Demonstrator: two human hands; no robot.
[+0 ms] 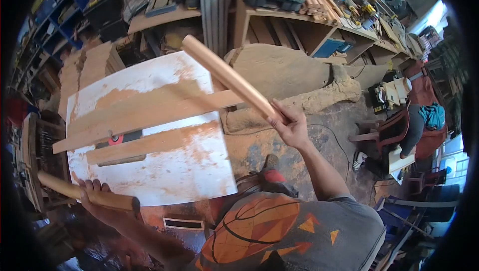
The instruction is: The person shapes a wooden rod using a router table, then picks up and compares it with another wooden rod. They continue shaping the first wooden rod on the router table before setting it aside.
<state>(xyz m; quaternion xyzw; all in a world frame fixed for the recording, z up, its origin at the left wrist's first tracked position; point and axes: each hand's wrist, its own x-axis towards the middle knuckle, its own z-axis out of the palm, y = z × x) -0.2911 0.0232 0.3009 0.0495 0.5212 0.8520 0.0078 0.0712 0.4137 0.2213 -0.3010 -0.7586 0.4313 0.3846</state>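
Left hand (92, 191) and right hand (292, 127) each clench a turned, tapered pale-wood club (90, 196) (227, 76) above the dusty white saw table (164, 171); setting one down seems next.

A person seen from above wears a grey short-sleeved T-shirt (349, 226); a large orange basketball print (254, 228) with dark curved seams covers the front; small orange triangles sit beside it; both forearms are bare; one dark shoe (271, 162) with a red patch shows below.

R hand (292, 127) gripped a wooden bat (227, 76) raised over the white saw table (174, 171); L hand (92, 193) held another bat (85, 193) by its edge.
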